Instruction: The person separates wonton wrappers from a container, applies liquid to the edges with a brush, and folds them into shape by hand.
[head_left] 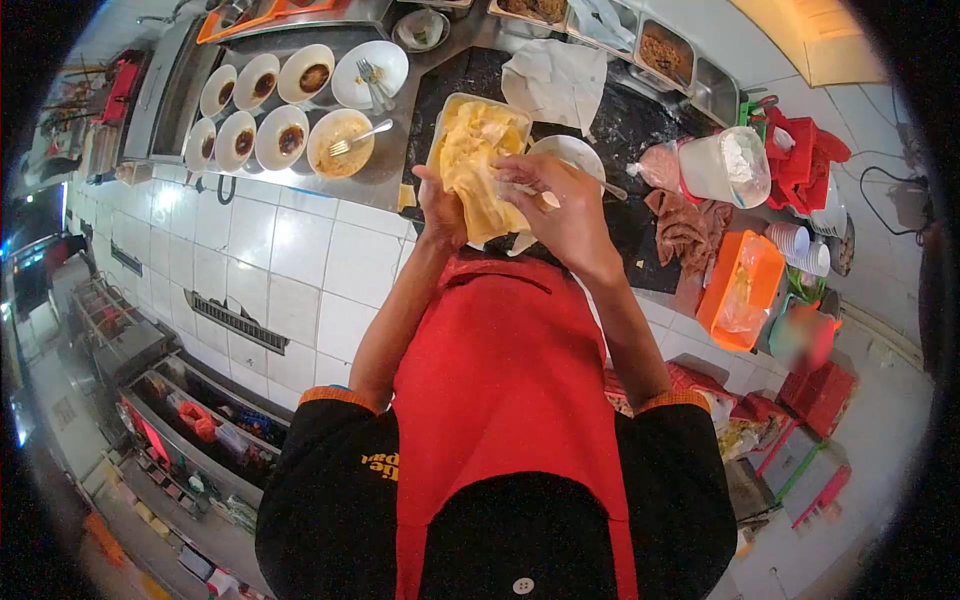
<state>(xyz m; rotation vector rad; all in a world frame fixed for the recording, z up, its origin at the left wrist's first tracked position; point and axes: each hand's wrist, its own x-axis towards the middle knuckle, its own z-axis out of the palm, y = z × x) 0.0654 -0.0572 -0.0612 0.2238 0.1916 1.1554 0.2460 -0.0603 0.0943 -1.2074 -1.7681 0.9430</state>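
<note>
A tray (pixel 436 150) holds a heap of thin yellow dough wrappers (pixel 470 135), with pale bits on top. My left hand (pixel 440 208) is at the near left of the heap, thumb raised, its fingers hidden under a dough wrapper (pixel 490 215) that drapes toward me. Over the right side of this wrapper is my right hand (pixel 555 195), fingers bent and drawn together; whatever they may hold is too small to tell. Just behind that hand, partly covered by it, a white bowl (pixel 580 153) stands with a utensil handle (pixel 613 190) at its right.
Several white bowls with dark sauce (pixel 290 140) stand at left, beside a bowl with a fork (pixel 335 160) and a plate (pixel 385 65). White paper (pixel 555 80) lies behind the tray. Rightward are a tub (pixel 715 165), a brown cloth (pixel 685 230) and an orange basket (pixel 740 290). Metal food pans (pixel 665 50) line the back.
</note>
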